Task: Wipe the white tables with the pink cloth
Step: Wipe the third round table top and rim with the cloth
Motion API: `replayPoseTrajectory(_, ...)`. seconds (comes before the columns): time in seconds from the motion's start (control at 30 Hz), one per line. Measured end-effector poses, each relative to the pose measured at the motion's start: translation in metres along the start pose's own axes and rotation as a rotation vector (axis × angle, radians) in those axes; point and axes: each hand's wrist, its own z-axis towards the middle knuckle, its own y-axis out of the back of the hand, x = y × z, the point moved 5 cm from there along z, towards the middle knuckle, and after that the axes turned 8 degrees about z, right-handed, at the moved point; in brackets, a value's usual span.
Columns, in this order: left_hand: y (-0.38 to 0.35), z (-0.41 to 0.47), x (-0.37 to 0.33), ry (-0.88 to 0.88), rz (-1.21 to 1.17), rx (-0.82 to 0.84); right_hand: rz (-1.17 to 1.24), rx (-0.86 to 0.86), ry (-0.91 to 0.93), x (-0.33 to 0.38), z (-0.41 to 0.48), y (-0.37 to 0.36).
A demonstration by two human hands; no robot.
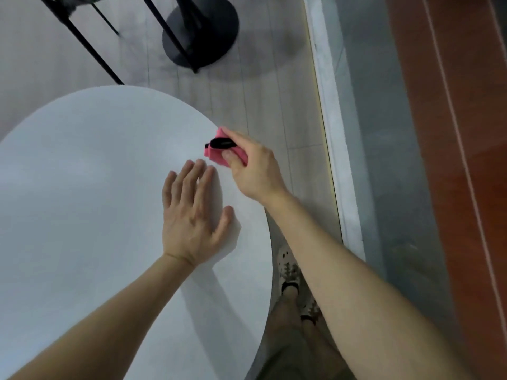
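Pink cloth (216, 156) is held bunched up in the right hand (253, 171), at the far-right rim of the white table (82, 187). It is pinned btwn thumb and curled fingers, w/ the thumb tip pressed on its near side. A small black item (221, 144) is gripped along w/ the cloth, laid across its top; what it is can't be told. The cloth's lower edge is seen right at the tabletop, but whether it touches can't be made out.

The left hand (192, 215) is laid palm-down on the table, fingers straight and slightly spread, thumb out to the side, nothing held. Its fingertips are placed just beside the cloth, to the near-left of it, w/ a thin gap of tabletop seen btwn them. Both forearms are extended from the bottom of the view, the right one passing over the table's edge.

The table is round, its top taking up approx the left half of the view. Beyond the rim, pale plank floor (274, 91) is seen. A black round pedestal base (201, 37) and thin black chair legs (90, 48) are seen at the top, well apart from the hands. Under the right forearm, patterned shoes (288, 267) are seen on the floor next to the table. To the right, a pale raised strip (332, 133) is bordered by a grey band, w/ reddish wood boards (452, 160) at the far right.
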Motion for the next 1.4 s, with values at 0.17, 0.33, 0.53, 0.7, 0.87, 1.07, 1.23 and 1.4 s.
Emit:
replayPoseTrajectory(0.17, -0.001, -0.003, 0.0, -0.01, -0.019, -0.021, 0.02, 0.035, 0.002, -0.004, -0.028, 0.006)
replayPoseTrajectory(0.33, 0.0, -0.003, 0.0, -0.01, -0.044, -0.018, -0.032, 0.056, -0.006, -0.008, -0.054, 0.023)
replayPoseTrajectory(0.53, 0.004, 0.0, -0.002, 0.014, -0.039, 0.029, -0.058, 0.18, -0.01, 0.014, 0.074, -0.034)
replayPoseTrajectory(0.7, 0.016, 0.03, 0.034, 0.098, -0.103, -0.103, -0.013, 0.194, -0.057, 0.007, 0.015, 0.002)
replayPoseTrajectory(0.87, 0.016, 0.076, 0.112, 0.418, 0.01, -0.159, -0.086, 0.208, -0.039, 0.014, 0.035, -0.009)
replayPoseTrajectory(1.07, 0.018, 0.104, 0.166, 0.604, 0.057, -0.156, -0.086, 0.382, -0.01, 0.033, 0.146, -0.09)
replayPoseTrajectory(1.23, 0.008, 0.123, 0.204, 0.835, 0.018, -0.14, -0.034, 0.391, -0.06, 0.03, 0.095, -0.045)
replayPoseTrajectory(1.4, -0.007, 0.131, 0.23, 1.003, 0.075, -0.047, -0.108, 0.463, -0.016, 0.036, 0.141, -0.078)
